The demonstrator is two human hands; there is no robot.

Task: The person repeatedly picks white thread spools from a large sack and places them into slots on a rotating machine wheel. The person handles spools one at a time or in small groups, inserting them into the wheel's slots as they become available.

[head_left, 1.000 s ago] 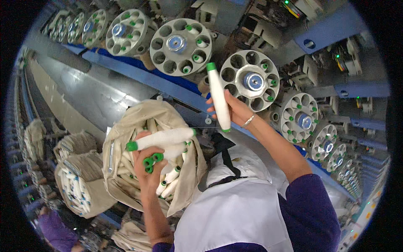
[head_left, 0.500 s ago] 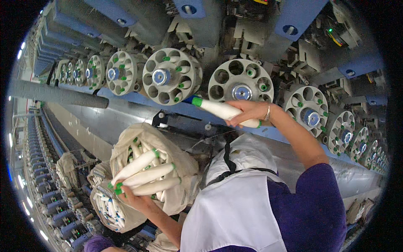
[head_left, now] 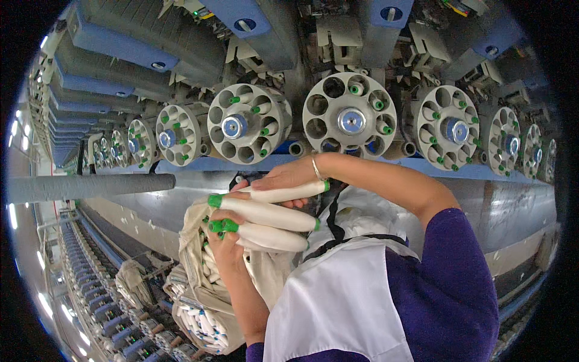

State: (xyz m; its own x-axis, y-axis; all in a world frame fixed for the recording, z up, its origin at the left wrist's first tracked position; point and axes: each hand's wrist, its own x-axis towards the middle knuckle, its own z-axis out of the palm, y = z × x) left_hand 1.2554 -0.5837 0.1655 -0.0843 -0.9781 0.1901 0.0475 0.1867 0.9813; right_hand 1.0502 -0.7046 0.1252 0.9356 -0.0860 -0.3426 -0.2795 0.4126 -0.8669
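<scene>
Central round holder (head_left: 350,120) partly loaded; both hands carry bobbins below it.
Green tips show in three of its pockets, upper to right side; the others look dark or blue inside, so by judgement under half is done and the rest is left. To its left, a neighbouring holder (head_left: 234,126) shows four tips; to its right, another holder (head_left: 458,130) shows more. Below and left of the central holder, the left hand (head_left: 228,242) is clamped round several white bobbins (head_left: 274,214); the right hand (head_left: 288,177), nearer to it, is closed on one upper bobbin (head_left: 288,192). Further below left of it, a beige sack (head_left: 266,268) holds more stock. No brand, label or writing is readable on bobbins, holders or sack.
</scene>
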